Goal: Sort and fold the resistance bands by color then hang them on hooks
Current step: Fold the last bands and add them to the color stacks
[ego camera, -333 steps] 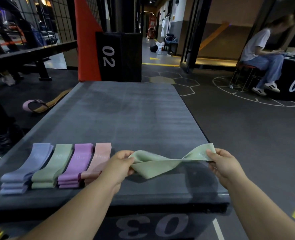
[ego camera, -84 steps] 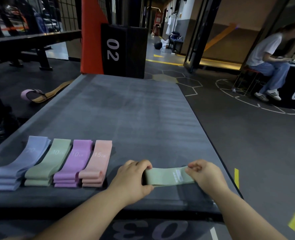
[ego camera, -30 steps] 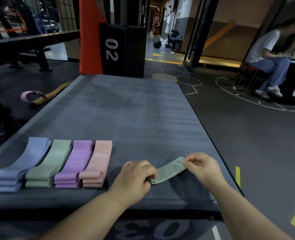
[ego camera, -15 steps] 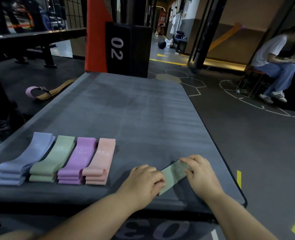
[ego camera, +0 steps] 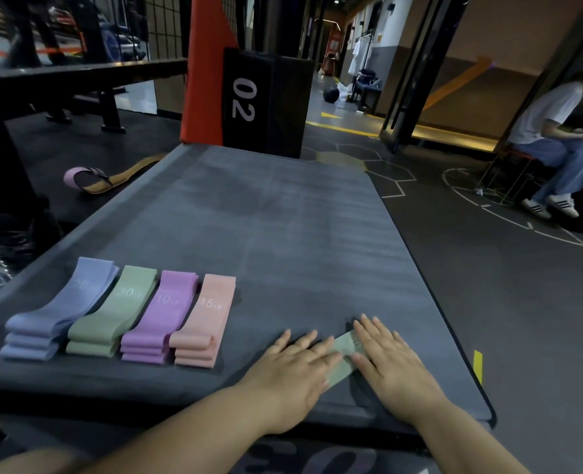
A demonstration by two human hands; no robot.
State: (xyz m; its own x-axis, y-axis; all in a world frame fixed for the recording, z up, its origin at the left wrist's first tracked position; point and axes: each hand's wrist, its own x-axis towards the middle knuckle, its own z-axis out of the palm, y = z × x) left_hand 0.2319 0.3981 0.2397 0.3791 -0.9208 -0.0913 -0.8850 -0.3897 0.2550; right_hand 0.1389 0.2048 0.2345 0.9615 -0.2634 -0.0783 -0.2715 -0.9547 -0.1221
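Folded bands in lavender (ego camera: 57,313), sage green (ego camera: 112,311), violet (ego camera: 161,318) and peach (ego camera: 202,321) line a charcoal mat (ego camera: 283,234). Another pale green band (ego camera: 343,359) shows between two hands. Behind stand an orange pad (ego camera: 204,80) and a black block (ego camera: 266,100) with white numerals.

the black box (ego camera: 266,104) behind the mat reads "02". the green band (ego camera: 119,309) shows "30", the purple band (ego camera: 163,309) "10", the pink band (ego camera: 208,313) "15". the lavender band (ego camera: 67,302) seems to read "20", faintly.
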